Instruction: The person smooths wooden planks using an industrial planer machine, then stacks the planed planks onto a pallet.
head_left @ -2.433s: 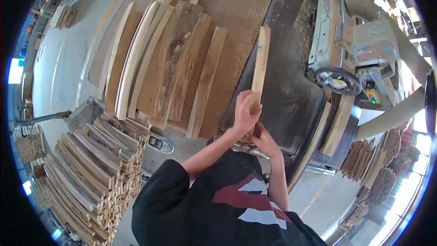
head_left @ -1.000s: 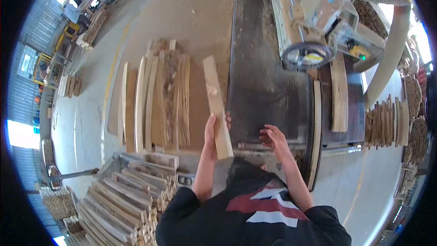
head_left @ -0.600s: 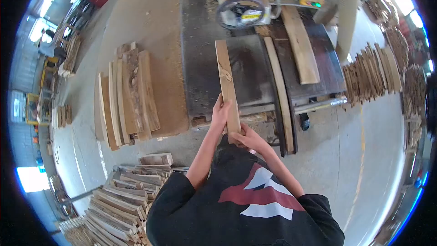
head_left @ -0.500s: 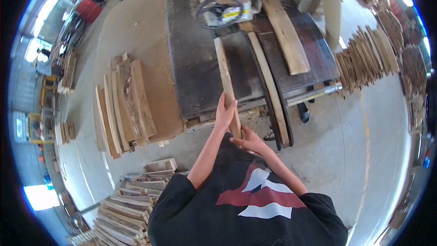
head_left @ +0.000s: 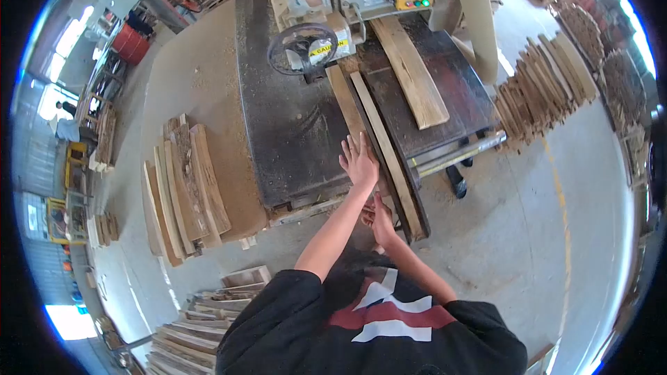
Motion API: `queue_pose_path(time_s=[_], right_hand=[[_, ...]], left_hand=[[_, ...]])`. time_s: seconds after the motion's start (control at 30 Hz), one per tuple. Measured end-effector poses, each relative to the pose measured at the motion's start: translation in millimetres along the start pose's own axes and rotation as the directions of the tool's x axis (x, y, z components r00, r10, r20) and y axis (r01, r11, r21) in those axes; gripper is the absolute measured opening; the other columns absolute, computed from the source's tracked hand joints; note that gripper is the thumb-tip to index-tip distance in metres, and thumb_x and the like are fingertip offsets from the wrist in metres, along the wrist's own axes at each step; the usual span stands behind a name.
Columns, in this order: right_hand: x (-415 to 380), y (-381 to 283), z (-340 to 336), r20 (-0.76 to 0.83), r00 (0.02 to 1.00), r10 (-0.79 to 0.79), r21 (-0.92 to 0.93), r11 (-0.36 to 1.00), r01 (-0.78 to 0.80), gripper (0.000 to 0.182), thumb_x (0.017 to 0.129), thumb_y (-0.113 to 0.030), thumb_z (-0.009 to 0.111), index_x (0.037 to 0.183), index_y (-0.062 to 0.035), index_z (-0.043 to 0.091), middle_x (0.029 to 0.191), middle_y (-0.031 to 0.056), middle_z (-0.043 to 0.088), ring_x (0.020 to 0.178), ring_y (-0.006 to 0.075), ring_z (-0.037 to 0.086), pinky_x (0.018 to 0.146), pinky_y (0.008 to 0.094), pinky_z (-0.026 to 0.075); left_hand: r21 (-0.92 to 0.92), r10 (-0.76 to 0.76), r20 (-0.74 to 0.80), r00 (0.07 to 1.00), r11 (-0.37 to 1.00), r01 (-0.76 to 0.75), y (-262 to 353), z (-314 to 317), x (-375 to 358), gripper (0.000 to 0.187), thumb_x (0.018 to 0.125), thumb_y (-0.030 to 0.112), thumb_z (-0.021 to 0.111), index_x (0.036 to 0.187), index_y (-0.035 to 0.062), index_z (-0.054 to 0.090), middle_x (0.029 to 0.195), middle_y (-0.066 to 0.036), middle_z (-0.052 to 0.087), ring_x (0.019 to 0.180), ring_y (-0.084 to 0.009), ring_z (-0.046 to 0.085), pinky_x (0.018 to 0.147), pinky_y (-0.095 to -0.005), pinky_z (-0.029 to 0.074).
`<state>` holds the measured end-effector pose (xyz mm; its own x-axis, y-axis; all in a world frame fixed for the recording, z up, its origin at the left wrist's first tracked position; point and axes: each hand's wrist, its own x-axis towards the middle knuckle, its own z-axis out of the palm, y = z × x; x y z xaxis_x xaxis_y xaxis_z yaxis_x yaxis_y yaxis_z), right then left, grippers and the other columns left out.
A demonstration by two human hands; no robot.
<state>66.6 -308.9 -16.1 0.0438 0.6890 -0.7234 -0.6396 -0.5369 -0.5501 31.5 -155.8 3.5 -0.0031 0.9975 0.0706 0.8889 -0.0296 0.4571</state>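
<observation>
A wooden board (head_left: 345, 105) lies on the dark saw table (head_left: 285, 125), alongside the long fence with a wooden strip (head_left: 383, 139) on it. My left hand (head_left: 359, 162) rests on the board with its fingers stretched out and slightly spread. Closer to my body, my right hand (head_left: 377, 218) has its fingers curled round the board's near end, which is mostly hidden by my hands and arm. The board's far end is near the machine's handwheel (head_left: 302, 48) and the blade area.
A wide plank (head_left: 413, 73) lies on the table right of the fence. A yellow control box (head_left: 413, 0) sits on the machine. Rough boards (head_left: 184, 187) are stacked at left, more stacks (head_left: 545, 90) at right and behind my left arm. Someone's shoe (head_left: 456, 182) shows beyond the table.
The board, held at an angle before, now lies along the fence. My left hand has gone from gripping it to lying flat on it. The view has shifted.
</observation>
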Motion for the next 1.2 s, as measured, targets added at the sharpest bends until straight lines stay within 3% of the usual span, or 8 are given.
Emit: queue_pose_path(time_s=[0.2,0.3,0.43,0.5,0.63,1.0,1.1,1.2], right_hand=[[53.4,-53.5,42.3,-0.029,0.999,-0.039,-0.241,0.97,0.031,0.043,0.105,-0.043,0.046,0.094,-0.0045,0.063,0.078,0.0064,0.067,0.063,0.0156,0.064,0.053,0.0284,0.045],[76.0,-84.2,74.1,-0.132,0.991,-0.007,-0.323,0.946,-0.036,0.044,0.105,-0.044,0.049,0.09,-0.005,0.063,0.07,0.0043,0.064,0.053,0.0127,0.054,0.047,0.029,0.039],[92.5,-98.9,104.4,-0.118,0.993,-0.001,-0.275,0.961,-0.032,0.046,0.103,-0.05,0.052,0.091,-0.0075,0.064,0.07,0.0024,0.064,0.053,0.0122,0.055,0.046,0.0271,0.04],[96.4,-113.1,115.3,-0.128,0.991,0.029,-0.292,0.954,-0.065,0.054,0.106,-0.051,0.04,0.088,-0.006,0.064,0.071,0.0061,0.069,0.052,0.0144,0.061,0.044,0.0267,0.044],[96.3,-112.8,112.4,-0.125,0.992,0.006,-0.322,0.945,-0.046,0.046,0.104,-0.049,0.049,0.095,-0.0065,0.065,0.072,0.0048,0.069,0.055,0.0158,0.065,0.045,0.0254,0.044],[-8.5,-40.2,21.4,-0.195,0.964,0.178,0.257,0.958,-0.125,0.033,0.101,-0.035,0.062,0.106,-0.0021,0.063,0.089,0.007,0.068,0.073,0.0146,0.065,0.054,0.0238,0.048],[-25.3,-18.5,-14.9,-0.015,0.983,0.181,0.332,0.929,-0.166,0.031,0.1,-0.027,0.064,0.121,-0.0067,0.054,0.1,0.0103,0.069,0.082,0.0196,0.068,0.055,0.0255,0.051],[-68.4,-25.0,15.9,0.012,0.991,-0.136,0.351,0.928,0.123,0.028,0.101,-0.012,0.06,0.128,-0.0064,0.054,0.118,0.0119,0.068,0.096,0.0219,0.07,0.072,0.026,0.056]], left_hand=[[-0.023,-0.024,-0.138,0.99,1.0,0.021,-8.4,6.6,76.0,0.053,0.103,0.027,0.042,0.155,0.0188,0.037,0.161,-0.021,0.03,0.151,-0.0391,0.022,0.118,-0.0596,0.019],[0.036,-0.052,-0.05,0.997,0.998,0.054,-13.3,0.9,111.0,0.054,0.106,0.032,0.036,0.159,0.0232,0.029,0.164,-0.018,0.025,0.153,-0.0353,0.019,0.12,-0.0556,0.017],[-0.029,-0.051,-0.025,0.998,0.998,0.05,-25.1,3.3,149.6,0.054,0.105,0.034,0.038,0.158,0.0227,0.032,0.163,-0.02,0.026,0.151,-0.036,0.023,0.119,-0.0553,0.019],[-0.075,-0.011,-0.185,0.983,0.997,-0.003,-25.8,6.2,163.7,0.055,0.102,0.031,0.043,0.155,0.0186,0.037,0.159,-0.023,0.033,0.149,-0.0389,0.027,0.117,-0.0575,0.023],[-0.11,0.001,-0.156,0.988,0.994,-0.018,-24.6,1.5,166.1,0.054,0.103,0.031,0.042,0.154,0.0157,0.038,0.158,-0.025,0.032,0.149,-0.0405,0.026,0.117,-0.0573,0.021],[-0.042,0.124,-0.018,0.992,0.991,-0.125,-21.2,-16.4,31.3,0.066,0.096,0.036,0.052,0.155,0.0097,0.036,0.159,-0.029,0.026,0.149,-0.0445,0.023,0.117,-0.0612,0.019],[-0.073,0.094,0.102,0.99,0.994,-0.087,-9.7,-48.2,-5.6,0.073,0.089,0.038,0.06,0.153,0.0087,0.039,0.155,-0.029,0.028,0.146,-0.0468,0.024,0.115,-0.0652,0.019],[-0.194,0.05,0.096,0.994,0.98,-0.03,-14.0,-60.5,-18.5,0.071,0.087,0.038,0.062,0.149,0.0065,0.045,0.151,-0.03,0.031,0.146,-0.0472,0.023,0.113,-0.0654,0.022]])
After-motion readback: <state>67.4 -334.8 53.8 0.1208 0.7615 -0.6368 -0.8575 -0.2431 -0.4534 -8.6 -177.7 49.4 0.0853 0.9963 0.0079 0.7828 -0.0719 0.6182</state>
